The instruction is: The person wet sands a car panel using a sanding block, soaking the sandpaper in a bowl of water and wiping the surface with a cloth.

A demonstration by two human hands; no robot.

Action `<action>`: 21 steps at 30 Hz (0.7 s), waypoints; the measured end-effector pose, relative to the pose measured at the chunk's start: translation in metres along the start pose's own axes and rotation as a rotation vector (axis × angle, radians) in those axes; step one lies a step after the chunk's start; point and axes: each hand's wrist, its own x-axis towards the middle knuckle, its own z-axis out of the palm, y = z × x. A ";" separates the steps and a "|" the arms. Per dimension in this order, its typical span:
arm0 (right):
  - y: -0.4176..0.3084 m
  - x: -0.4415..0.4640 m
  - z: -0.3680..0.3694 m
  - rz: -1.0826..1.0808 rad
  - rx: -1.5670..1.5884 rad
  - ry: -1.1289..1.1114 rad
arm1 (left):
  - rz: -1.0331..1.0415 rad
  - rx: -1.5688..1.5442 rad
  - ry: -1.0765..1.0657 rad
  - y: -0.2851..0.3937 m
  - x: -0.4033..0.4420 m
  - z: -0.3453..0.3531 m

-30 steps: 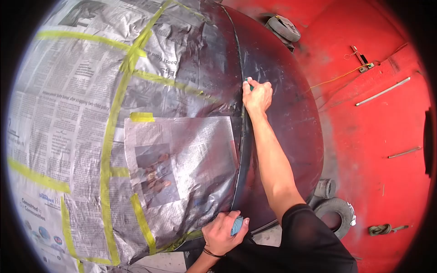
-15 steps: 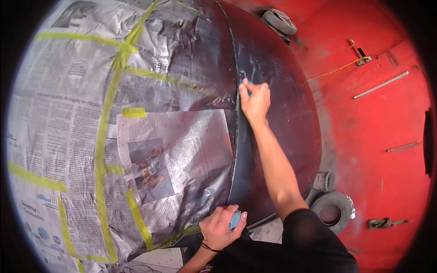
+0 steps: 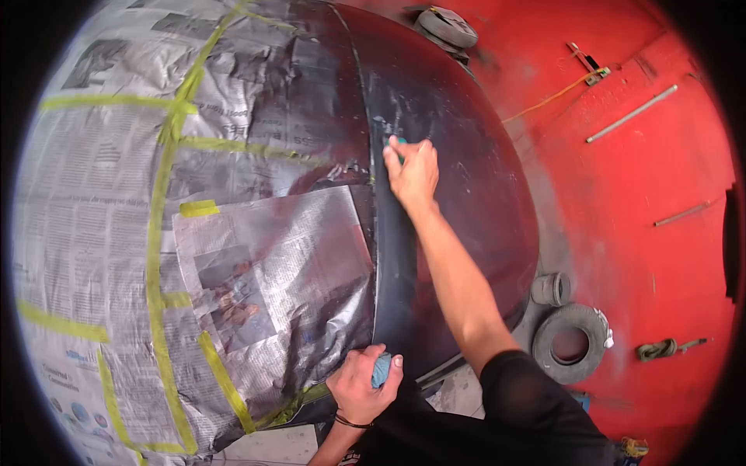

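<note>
A dark, curved, glossy panel (image 3: pixel 474 186) fills the middle of the head view, with pale streaks near its long seam. On it, just right of the seam, rests my right hand (image 3: pixel 414 175), fingers pinched on a small teal piece (image 3: pixel 399 143) whose kind is mostly hidden. My left hand (image 3: pixel 364 382) is closed around a blue-grey wad (image 3: pixel 381 370), at the near edge of the panel. Beside that hand, newspaper (image 3: pixel 272 272) covers the left side, held by strips of yellow masking tape (image 3: pixel 159 225).
Right of the panel lies a red surface (image 3: pixel 622 248). On it are a worn tyre (image 3: pixel 571 343), a grey cylinder (image 3: pixel 551 289), a metal rod (image 3: pixel 631 114), a thinner rod (image 3: pixel 684 213) and a knotted rope (image 3: pixel 657 350). A round grey object (image 3: pixel 446 28) sits at the top.
The panel and newspaper have shifted left in the view and turned slightly. My right hand stays by the pale streaks, a little farther from the seam. Both hands keep their hold.
</note>
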 end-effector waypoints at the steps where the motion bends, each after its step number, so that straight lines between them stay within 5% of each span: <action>1: -0.002 -0.017 -0.014 -0.033 -0.011 0.007 | 0.011 0.000 -0.016 0.000 0.001 0.000; 5: -0.040 -0.137 -0.101 0.000 0.131 -0.076 | 0.011 -0.003 -0.063 -0.002 0.001 -0.001; 12: 0.087 -0.029 -0.043 0.050 0.001 0.030 | -0.010 0.058 -0.054 -0.001 0.003 0.002; 19: 0.016 -0.140 -0.117 0.078 0.080 -0.028 | -0.008 0.038 -0.044 -0.003 -0.004 0.007; 21: 0.050 -0.141 -0.132 0.072 -0.012 -0.024 | 0.007 0.042 -0.045 -0.008 -0.007 0.009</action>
